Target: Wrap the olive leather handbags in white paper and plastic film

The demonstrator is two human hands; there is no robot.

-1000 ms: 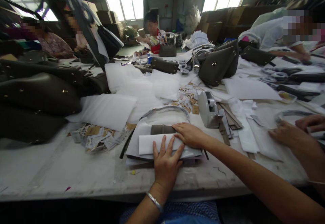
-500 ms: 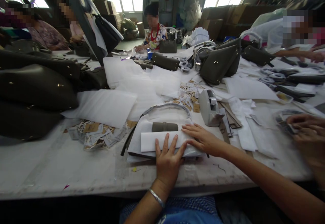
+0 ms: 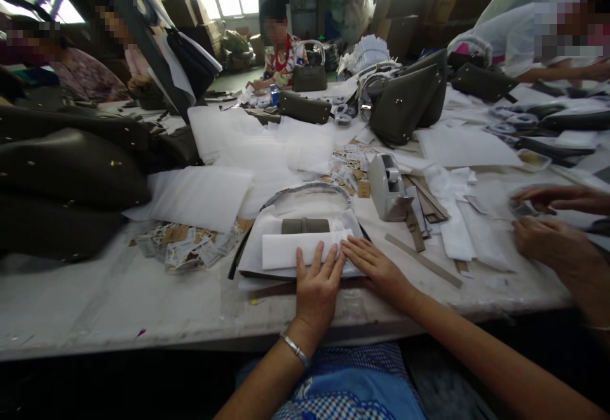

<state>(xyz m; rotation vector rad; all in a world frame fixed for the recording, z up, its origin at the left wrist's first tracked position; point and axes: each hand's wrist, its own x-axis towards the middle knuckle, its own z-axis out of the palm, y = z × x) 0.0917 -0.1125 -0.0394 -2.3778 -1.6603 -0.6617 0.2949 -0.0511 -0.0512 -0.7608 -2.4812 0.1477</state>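
Note:
My left hand point(image 3: 317, 290) lies flat, fingers spread, on a folded strip of white foam wrap point(image 3: 290, 251) at the near table edge. My right hand point(image 3: 376, 269) rests beside it, fingers stretched out on the right end of the same strip. Under the wrap lies a flat olive-green bag point(image 3: 267, 270) with a wrapped curved handle point(image 3: 309, 189) and a green leather tab point(image 3: 305, 225) showing above the strip. Neither hand holds anything.
A grey tape dispenser point(image 3: 388, 188) stands right of the bag. Foam sheets point(image 3: 200, 194), a pile of paper tags point(image 3: 183, 245) and dark bags point(image 3: 71, 172) lie to the left. A co-worker's hands point(image 3: 553, 229) work at the right. More bags point(image 3: 410, 99) and seated people fill the far side.
My right hand has slid back toward me along the wrap, from beside the green tab to the strip's near right end. The co-worker's hands at the right have shifted.

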